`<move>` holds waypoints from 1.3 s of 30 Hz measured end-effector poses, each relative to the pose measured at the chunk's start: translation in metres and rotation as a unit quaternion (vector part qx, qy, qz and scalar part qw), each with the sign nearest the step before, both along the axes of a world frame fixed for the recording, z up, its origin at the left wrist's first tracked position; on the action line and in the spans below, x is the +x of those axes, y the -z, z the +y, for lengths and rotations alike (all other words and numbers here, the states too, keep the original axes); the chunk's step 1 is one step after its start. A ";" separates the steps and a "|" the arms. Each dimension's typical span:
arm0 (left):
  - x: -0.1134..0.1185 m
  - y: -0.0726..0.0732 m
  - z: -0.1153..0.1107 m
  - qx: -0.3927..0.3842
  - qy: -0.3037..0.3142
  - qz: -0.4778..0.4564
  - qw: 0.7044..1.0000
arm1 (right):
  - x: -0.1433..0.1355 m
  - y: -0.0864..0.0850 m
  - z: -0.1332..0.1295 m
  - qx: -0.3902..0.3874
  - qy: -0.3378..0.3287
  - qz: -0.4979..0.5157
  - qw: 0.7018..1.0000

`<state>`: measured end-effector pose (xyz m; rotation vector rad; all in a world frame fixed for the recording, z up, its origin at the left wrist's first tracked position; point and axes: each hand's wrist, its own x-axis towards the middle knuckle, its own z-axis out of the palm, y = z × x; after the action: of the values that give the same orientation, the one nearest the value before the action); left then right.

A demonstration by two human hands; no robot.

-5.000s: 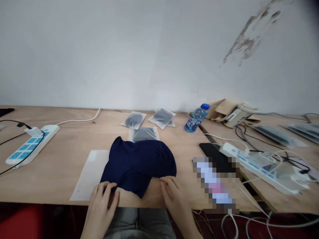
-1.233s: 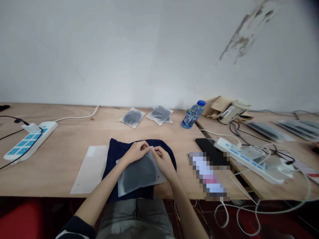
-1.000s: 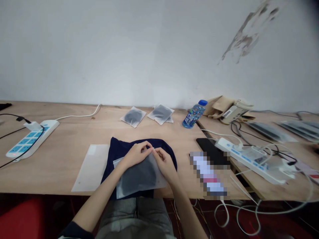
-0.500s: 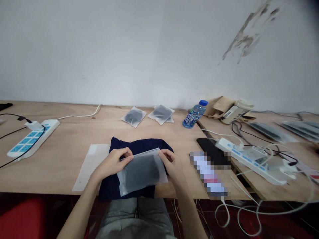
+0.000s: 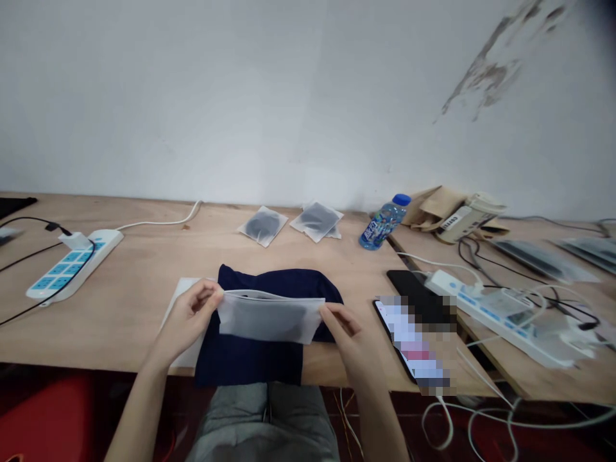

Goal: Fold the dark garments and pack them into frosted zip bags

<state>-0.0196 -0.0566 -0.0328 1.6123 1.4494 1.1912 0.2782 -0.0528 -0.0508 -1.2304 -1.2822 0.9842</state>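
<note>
A frosted zip bag (image 5: pixel 269 319) with something dark inside is held up level over a dark navy cloth (image 5: pixel 250 362). My left hand (image 5: pixel 197 310) pinches its upper left corner, and my right hand (image 5: pixel 347 327) pinches the upper right corner. Along the top edge the bag's mouth gapes a little on the left side. What the dark content is, I cannot make out. Beneath my left wrist lies a flat whitish sheet or bag (image 5: pixel 187 353), partly covered by the cloth and hand.
Further back are a frosted packet (image 5: pixel 263 224) and more stacked packets (image 5: pixel 317 220). A blue-capped bottle (image 5: pixel 382 223) stands to their right. Beside my right hand lie a phone (image 5: pixel 409 343) and a black object (image 5: pixel 409 285). Power strips (image 5: pixel 74 266) with trailing cables sit on both sides.
The bag has been lifted and tipped so its opening edge faces me more. My left hand has shifted outward to the corner, and the mouth now shows a gap.
</note>
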 end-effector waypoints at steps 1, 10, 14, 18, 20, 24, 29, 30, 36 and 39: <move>0.008 0.000 0.000 0.022 -0.031 -0.025 0.999 | 0.004 -0.002 -0.004 0.021 0.002 -0.014 1.000; 0.049 0.027 -0.014 0.055 -0.066 -0.061 0.994 | 0.021 -0.021 -0.030 0.096 -0.081 -0.225 0.966; 0.043 0.038 -0.024 0.005 -0.064 -0.053 0.996 | 0.001 -0.031 -0.032 0.148 -0.099 -0.271 0.946; 0.036 0.038 -0.031 -0.013 -0.078 -0.052 0.995 | -0.027 -0.041 -0.026 0.190 -0.153 -0.372 0.896; 0.034 0.038 -0.032 -0.016 -0.071 -0.049 0.996 | -0.038 -0.041 -0.019 0.190 -0.174 -0.440 0.860; 0.035 0.040 -0.030 -0.009 -0.064 -0.046 0.997 | -0.051 -0.035 -0.004 0.191 -0.214 -0.536 0.794; 0.036 0.045 -0.026 0.036 -0.133 -0.059 0.989 | -0.049 -0.042 0.009 0.191 -0.211 -0.463 0.839; 0.036 0.047 -0.025 0.042 -0.153 -0.072 0.985 | -0.047 -0.046 0.009 0.184 -0.200 -0.419 0.867; 0.040 0.059 -0.021 -0.040 -0.163 -0.242 0.956 | -0.043 -0.064 0.010 0.092 -0.140 -0.188 0.968; 0.041 0.064 -0.022 -0.121 -0.125 -0.321 0.931 | -0.045 -0.049 0.015 0.026 -0.152 -0.117 0.981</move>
<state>0.0213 -0.0791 -0.0970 0.7711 1.3107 1.4383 0.2335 -0.0379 -0.0016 -1.1566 -1.7092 1.0346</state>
